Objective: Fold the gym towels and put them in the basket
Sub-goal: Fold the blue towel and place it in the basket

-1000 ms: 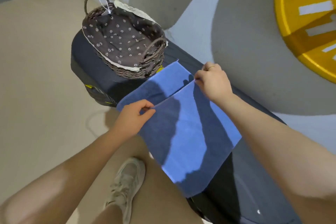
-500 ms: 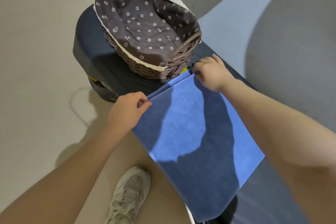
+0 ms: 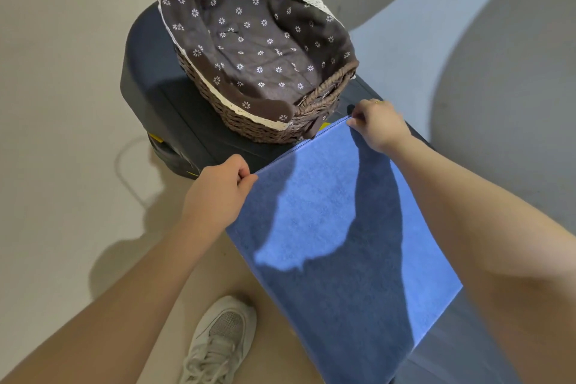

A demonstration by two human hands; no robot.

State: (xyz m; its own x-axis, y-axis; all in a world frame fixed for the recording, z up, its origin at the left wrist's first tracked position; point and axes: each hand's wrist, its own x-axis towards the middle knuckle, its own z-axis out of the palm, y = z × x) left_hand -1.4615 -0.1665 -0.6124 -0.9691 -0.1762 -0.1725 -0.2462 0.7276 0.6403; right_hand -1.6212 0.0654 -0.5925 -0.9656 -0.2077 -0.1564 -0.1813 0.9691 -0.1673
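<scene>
Towel point(image 3: 336, 227) corners nearest the basket point(image 3: 249, 131) were pinched by the left hand point(image 3: 218, 193) and right hand point(image 3: 378, 125); the towel was apparently folded double.

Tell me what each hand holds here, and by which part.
Both hold the blue towel by its far edge: left hand pinches the left corner, right hand the right corner.

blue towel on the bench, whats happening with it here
A person is folding the blue towel on a dark padded bench. The left hand pinches one far corner and the right hand pinches the other, holding the far edge just short of the wicker basket. The basket sits at the bench's end with only its flowered brown liner showing inside, no towel in it yet.
</scene>
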